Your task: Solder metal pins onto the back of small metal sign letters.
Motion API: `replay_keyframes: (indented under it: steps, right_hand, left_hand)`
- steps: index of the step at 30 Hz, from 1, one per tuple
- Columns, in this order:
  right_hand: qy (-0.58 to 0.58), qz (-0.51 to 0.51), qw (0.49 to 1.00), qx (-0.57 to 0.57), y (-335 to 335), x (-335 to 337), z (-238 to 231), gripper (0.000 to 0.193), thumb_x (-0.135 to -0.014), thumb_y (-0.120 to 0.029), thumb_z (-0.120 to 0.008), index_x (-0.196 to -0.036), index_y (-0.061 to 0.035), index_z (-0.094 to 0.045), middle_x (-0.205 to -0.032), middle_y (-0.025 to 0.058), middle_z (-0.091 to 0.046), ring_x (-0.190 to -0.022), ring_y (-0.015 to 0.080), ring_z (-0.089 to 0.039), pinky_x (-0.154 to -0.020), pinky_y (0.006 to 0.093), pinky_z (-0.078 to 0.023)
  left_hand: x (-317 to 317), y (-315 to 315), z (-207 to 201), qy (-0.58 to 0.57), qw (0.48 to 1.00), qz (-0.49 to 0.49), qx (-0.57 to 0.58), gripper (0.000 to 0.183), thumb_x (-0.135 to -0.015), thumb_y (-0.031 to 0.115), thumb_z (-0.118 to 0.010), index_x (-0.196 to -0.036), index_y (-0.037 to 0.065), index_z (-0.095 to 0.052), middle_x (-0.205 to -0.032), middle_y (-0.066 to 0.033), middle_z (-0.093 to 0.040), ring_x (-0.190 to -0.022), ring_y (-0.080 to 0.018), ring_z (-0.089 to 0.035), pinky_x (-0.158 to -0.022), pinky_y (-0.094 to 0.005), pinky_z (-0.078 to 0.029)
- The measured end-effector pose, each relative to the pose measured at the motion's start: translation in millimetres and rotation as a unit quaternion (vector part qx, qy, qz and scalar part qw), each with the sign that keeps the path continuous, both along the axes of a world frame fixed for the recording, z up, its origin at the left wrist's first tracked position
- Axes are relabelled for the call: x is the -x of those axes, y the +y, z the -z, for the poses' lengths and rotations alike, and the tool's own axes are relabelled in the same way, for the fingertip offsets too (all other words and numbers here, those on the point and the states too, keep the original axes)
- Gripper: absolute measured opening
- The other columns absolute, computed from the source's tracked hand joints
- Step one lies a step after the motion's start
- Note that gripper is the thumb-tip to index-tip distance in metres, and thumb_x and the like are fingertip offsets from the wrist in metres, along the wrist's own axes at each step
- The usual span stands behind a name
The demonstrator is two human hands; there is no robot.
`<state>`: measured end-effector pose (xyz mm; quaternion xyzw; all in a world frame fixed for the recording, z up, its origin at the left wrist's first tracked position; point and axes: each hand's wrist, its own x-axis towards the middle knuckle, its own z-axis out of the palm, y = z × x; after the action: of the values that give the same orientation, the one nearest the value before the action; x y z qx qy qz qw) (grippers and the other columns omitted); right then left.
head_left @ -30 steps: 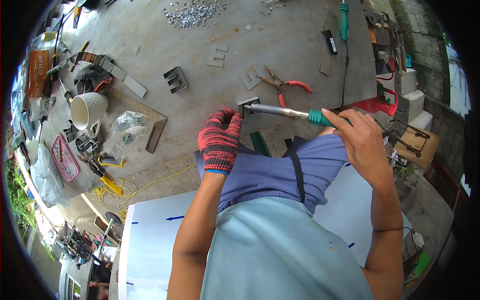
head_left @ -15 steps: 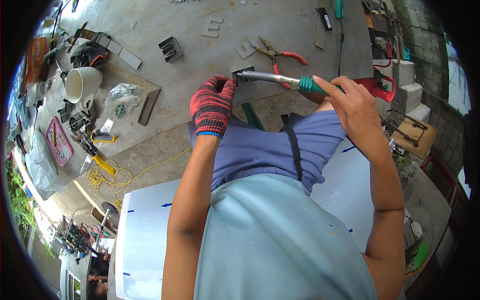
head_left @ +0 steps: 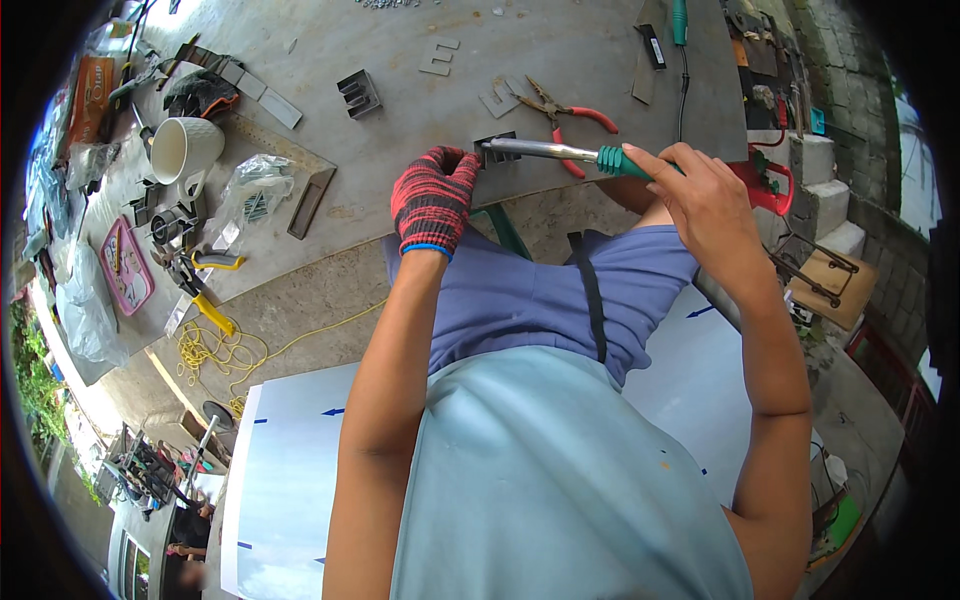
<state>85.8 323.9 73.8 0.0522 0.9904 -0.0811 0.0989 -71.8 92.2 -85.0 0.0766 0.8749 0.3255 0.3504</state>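
My left hand (head_left: pixel 434 198), in a red and black knit glove, has its fingers curled and pinched at the left end of a small dark metal bracket (head_left: pixel 507 153) on the table's near edge. My bare right hand (head_left: pixel 700 205) is wrapped round the end of a tool with a green ribbed handle and a long metal shaft (head_left: pixel 545 149). The shaft lies across the bracket and its far end meets it beside my gloved fingertips. That end is too small to make out. A second folded metal bracket (head_left: pixel 359 94) stands farther back.
Red-handled pliers (head_left: pixel 562 112) lie just beyond the shaft, near flat notched metal plates (head_left: pixel 439 56). Leftward are a white cup (head_left: pixel 186 148), a plastic bag (head_left: pixel 258 187), a rectangular metal frame (head_left: pixel 312 203), yellow-handled pliers (head_left: pixel 213 314) and a pink tray (head_left: pixel 126 266). A green-handled corded tool (head_left: pixel 680 24) lies far right.
The view has shifted slightly, so the table things sit a little farther right. Both hands keep their hold, and the shaft's end stays at the bracket.
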Motion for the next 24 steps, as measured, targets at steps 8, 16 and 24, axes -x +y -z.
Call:
replay_keyframes:
  steps: [8, 16, 24]
  right_hand:
    - [0.012, -0.010, 1.000, -0.021, -3.1, 3.1, -1.0, 0.049, -0.089, -0.004, -0.069, -0.136, -0.0165, -0.067, -0.096, 0.0070, -0.062, -0.086, 0.0254, -0.064, -0.078, 0.0393, -0.049]
    - [0.014, 0.008, 0.999, -0.028, -5.9, 1.3, 1.6, 0.048, -0.089, -0.003, -0.069, -0.135, -0.0181, -0.068, -0.097, 0.0067, -0.063, -0.086, 0.0241, -0.064, -0.076, 0.0391, -0.048]
    - [0.029, 0.017, 0.999, -0.031, -5.6, 0.0, 3.9, 0.045, -0.090, -0.003, -0.069, -0.133, -0.0169, -0.070, -0.096, 0.0061, -0.063, -0.086, 0.0240, -0.063, -0.075, 0.0392, -0.047]
  left_hand:
    - [-0.1, -1.8, 2.9, 0.007, 1.000, -0.009, -0.018, 0.034, -0.090, 0.042, -0.072, -0.108, 0.014, -0.080, -0.104, -0.0137, -0.078, -0.098, -0.0319, -0.074, -0.089, -0.0407, -0.056]
    - [2.1, -1.2, -0.2, -0.001, 1.000, -0.006, -0.015, 0.033, -0.090, 0.040, -0.073, -0.110, 0.014, -0.080, -0.105, -0.0130, -0.078, -0.098, -0.0314, -0.074, -0.090, -0.0406, -0.056]
    - [2.9, 0.4, 0.9, -0.005, 1.000, -0.004, -0.022, 0.033, -0.090, 0.039, -0.073, -0.110, 0.014, -0.080, -0.105, -0.0128, -0.078, -0.099, -0.0309, -0.074, -0.090, -0.0402, -0.055]
